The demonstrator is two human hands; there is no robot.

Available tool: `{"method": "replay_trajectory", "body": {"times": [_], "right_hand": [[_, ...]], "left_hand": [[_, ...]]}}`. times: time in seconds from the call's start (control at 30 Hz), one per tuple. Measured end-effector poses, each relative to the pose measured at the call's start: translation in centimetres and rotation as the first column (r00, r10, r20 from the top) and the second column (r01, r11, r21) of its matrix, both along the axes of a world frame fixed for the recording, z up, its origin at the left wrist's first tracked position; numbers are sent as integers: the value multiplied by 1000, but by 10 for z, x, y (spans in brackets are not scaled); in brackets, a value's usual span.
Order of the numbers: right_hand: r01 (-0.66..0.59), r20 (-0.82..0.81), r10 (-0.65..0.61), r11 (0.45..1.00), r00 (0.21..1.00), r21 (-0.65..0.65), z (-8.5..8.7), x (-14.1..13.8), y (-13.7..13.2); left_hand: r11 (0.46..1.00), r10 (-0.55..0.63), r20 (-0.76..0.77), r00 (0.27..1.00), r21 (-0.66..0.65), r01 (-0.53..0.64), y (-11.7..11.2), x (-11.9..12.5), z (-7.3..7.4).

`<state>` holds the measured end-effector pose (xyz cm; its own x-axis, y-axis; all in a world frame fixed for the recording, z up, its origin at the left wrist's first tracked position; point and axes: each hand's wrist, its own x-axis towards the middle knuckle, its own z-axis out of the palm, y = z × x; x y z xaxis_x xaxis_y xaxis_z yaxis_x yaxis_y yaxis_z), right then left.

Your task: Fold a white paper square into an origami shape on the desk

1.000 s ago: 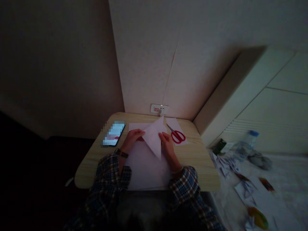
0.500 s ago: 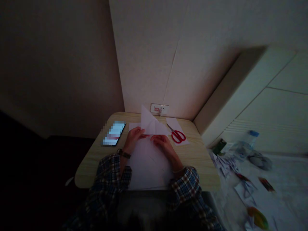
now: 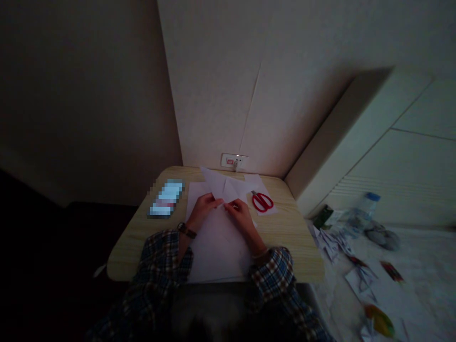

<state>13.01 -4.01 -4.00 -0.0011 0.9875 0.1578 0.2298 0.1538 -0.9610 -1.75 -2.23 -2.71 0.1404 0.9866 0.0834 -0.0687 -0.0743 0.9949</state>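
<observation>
A creased piece of white paper [image 3: 231,188] is pinched near its close edge by both hands, its far end pointing toward the wall. My left hand [image 3: 204,209] grips it on the left, with thumb and fingers pressed together. Close beside it, my right hand [image 3: 240,214] pinches the same paper, and the fingertips nearly meet. Beneath the hands lie larger white sheets [image 3: 219,251]. To the right, red-handled scissors [image 3: 262,202] rest on a strip of white paper [image 3: 253,179], their blades partly covered by the creased paper.
A lit phone [image 3: 166,198] lies on the left of the wooden table [image 3: 288,237]. A wall socket [image 3: 234,161] sits just behind the table. On the right, lower surface are a water bottle [image 3: 365,211] with a blue cap and paper scraps [image 3: 329,244].
The creased paper has tipped from standing up to lying lower, its point moving left and down over the scissor blades. Both hands have come closer together. The view has shifted slightly.
</observation>
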Motion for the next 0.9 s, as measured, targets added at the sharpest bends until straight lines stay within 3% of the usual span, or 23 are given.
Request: {"method": "replay_trajectory", "body": {"times": [0.23, 0.33, 0.43, 0.63, 0.9], "right_hand": [[-37, 77, 36, 999, 996, 11, -1, 0, 0], [27, 76, -27, 1000, 997, 6, -1, 1, 1], [58, -35, -58, 998, 998, -13, -2, 1, 3], [55, -112, -73, 987, 991, -153, -1, 3, 7], [145, -210, -165, 984, 964, -106, 6, 7, 6]], "left_hand": [[991, -131, 0, 991, -11, 131, -4, 2, 8], [993, -114, 6, 993, -10, 114, -4, 3, 12], [996, -88, -24, 996, 2, 88, -3, 3, 12], [997, -67, -43, 997, 24, 68, -2, 3, 8], [997, -65, -66, 996, 37, 67, 1, 1, 4]]}}
